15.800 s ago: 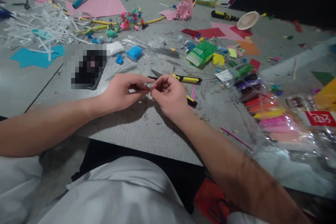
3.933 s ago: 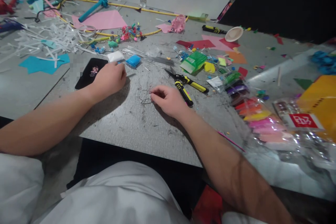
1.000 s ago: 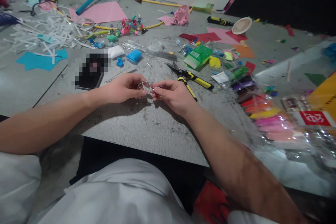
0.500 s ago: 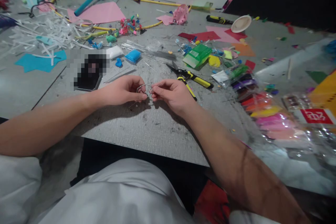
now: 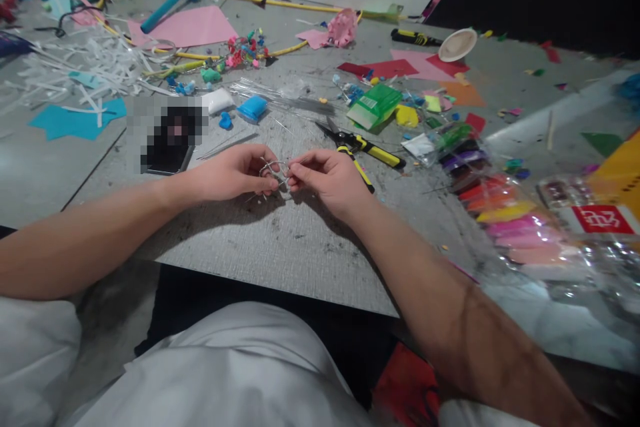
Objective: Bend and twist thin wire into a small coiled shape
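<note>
Thin, silvery, bent into a loop of wire (image 5: 270, 165); pinched between fingertips of left hand (image 5: 239, 171) and right hand (image 5: 327, 180).

Your bare tabletop (image 5: 280, 247) near edge gives room to pass. Open yellow-black pliers (image 5: 357, 147) block just right; phone (image 5: 173, 140) sits in the way left.

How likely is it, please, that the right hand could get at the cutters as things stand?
Probably yes: the cutters lie just beyond the right hand, with nothing seen on top of them. That hand pinches the wire loop, though, so it may need to let go first.
</note>
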Demonstrator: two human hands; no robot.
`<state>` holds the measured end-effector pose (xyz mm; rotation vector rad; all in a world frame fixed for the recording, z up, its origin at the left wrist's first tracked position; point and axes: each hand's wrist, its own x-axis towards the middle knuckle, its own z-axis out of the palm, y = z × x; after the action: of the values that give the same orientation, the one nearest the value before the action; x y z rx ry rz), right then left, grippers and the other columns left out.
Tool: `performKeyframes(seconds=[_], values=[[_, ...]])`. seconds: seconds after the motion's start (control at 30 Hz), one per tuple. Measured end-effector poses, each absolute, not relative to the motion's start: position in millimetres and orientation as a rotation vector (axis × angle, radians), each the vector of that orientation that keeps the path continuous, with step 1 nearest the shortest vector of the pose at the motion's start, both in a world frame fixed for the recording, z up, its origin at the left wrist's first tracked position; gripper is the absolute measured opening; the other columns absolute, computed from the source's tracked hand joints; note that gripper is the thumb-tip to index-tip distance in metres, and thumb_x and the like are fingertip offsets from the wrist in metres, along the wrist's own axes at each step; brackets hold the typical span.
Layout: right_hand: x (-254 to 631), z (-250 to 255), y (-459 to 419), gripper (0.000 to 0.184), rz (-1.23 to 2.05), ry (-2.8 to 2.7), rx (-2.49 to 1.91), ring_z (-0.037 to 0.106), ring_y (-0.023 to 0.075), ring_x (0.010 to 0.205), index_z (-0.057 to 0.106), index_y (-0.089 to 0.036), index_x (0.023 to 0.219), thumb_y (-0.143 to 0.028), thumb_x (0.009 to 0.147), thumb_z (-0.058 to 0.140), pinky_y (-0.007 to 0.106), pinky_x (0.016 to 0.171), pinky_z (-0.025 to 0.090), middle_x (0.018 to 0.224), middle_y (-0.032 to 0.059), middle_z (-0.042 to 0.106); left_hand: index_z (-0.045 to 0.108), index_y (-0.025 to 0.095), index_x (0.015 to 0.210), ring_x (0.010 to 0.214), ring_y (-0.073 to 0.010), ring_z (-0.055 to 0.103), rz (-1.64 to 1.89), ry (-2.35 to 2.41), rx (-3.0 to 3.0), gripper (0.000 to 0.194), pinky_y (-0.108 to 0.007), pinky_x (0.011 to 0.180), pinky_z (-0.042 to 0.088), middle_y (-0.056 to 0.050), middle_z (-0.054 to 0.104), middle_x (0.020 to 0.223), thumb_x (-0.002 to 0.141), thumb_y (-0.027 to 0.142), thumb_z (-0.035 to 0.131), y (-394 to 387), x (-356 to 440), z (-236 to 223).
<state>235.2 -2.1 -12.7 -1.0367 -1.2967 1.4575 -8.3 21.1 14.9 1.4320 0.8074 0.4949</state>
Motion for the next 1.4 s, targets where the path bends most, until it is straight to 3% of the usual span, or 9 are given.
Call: performKeyframes(seconds=[0.3,0.5,0.77,1.03,1.23,1.33,1.4], values=[[232,-4,-7,0.049,1.346,-1.397,-1.068,0.072,0.022,0.069,0.084,-0.027,0.086,-0.065,0.073,0.112,0.047,0.077,0.074,0.076,0.002,0.079,0.075,0.018,0.095,0.071,-0.0141,0.069,0.504,0.83,1.509,0.029,-0.027,0.062,0.049,-0.005,0.081,0.086,0.093,0.033,0.1,23,-10,11],[231,-4,-7,0.055,1.378,-1.36,-1.068,0.072,0.0199,0.067,0.084,-0.026,0.088,-0.067,0.068,0.114,0.043,0.075,0.075,0.076,0.0009,0.08,0.074,0.018,0.091,0.075,-0.0163,0.073,0.542,0.842,1.473,0.037,-0.029,0.067,0.054,-0.006,0.082,0.085,0.087,0.036,0.106,24,-10,6],[231,-8,-6,0.05,1.346,-1.377,-1.07,0.073,0.0185,0.069,0.083,-0.024,0.09,-0.061,0.073,0.112,0.041,0.075,0.071,0.077,-0.0007,0.078,0.075,0.018,0.089,0.07,-0.0153,0.07,0.518,0.863,1.489,0.034,-0.028,0.062,0.051,-0.006,0.082,0.083,0.089,0.037,0.103,24,-9,10],[232,-9,-13,0.037,1.288,-1.42,-1.094,0.07,0.0192,0.073,0.084,-0.025,0.093,-0.053,0.084,0.107,0.042,0.079,0.067,0.082,0.0009,0.078,0.075,0.018,0.096,0.076,-0.0166,0.074,0.531,0.83,1.482,0.032,-0.03,0.071,0.058,-0.005,0.081,0.087,0.09,0.034,0.102,24,-9,9],[227,17,-15,0.028,0.9,-1.516,-1.205,0.074,0.0249,0.088,0.084,-0.024,0.1,-0.044,0.088,0.099,0.043,0.082,0.066,0.099,0.0078,0.085,0.072,0.019,0.097,0.078,-0.0155,0.075,0.563,0.807,1.47,0.035,-0.029,0.074,0.06,-0.001,0.079,0.085,0.085,0.03,0.103,23,-8,10],[230,58,-53,0.008,0.762,-1.499,-1.159,0.076,0.028,0.085,0.089,-0.033,0.099,-0.041,0.096,0.09,0.046,0.078,0.068,0.095,0.0059,0.084,0.071,0.019,0.096,0.076,-0.0145,0.072,0.582,0.803,1.464,0.035,-0.028,0.073,0.059,0.0,0.078,0.084,0.087,0.032,0.102,21,-6,11],[246,77,-110,0.007,1.003,-1.586,-1.107,0.08,0.0344,0.084,0.092,-0.053,0.101,-0.052,0.098,0.086,0.052,0.071,0.071,0.088,0.0033,0.082,0.07,0.018,0.096,0.075,-0.0144,0.071,0.57,0.813,1.452,0.034,-0.028,0.07,0.057,0.0,0.076,0.082,0.088,0.032,0.1,21,-6,12]])
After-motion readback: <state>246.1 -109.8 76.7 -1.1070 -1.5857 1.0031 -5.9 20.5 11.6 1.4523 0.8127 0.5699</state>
